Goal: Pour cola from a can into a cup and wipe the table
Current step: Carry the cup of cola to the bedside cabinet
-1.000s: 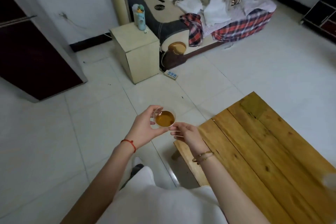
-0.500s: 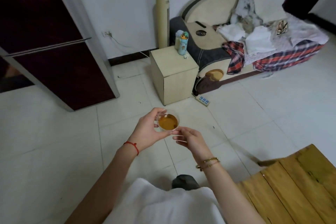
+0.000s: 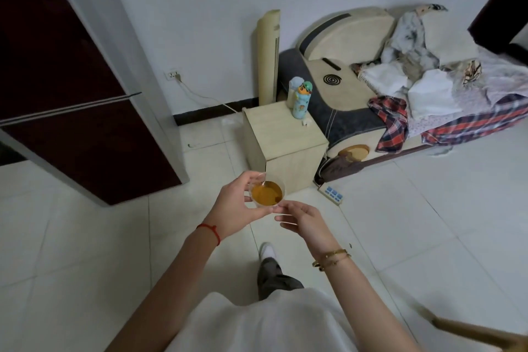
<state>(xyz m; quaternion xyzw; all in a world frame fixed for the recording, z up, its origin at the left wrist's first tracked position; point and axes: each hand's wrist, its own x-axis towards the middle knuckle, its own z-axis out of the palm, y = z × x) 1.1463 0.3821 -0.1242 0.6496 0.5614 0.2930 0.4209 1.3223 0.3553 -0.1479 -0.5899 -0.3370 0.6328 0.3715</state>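
Two hands: left hand [image 3: 233, 208] grips round clear cup [image 3: 267, 194], amber liquid inside.

Pale cabinet [image 3: 283, 140] with cartoon bottle [image 3: 301, 101], beside cluttered sofa [image 3: 400, 88]

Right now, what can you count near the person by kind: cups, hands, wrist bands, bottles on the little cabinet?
Cups: 1, the clear cup with amber drink.
Hands: 2, the left hand holding the cup, the right hand touching its base.
Wrist bands: 2, a red string and gold bracelets.
Bottles: 1, the cartoon bottle on the cabinet.
Total: 6.
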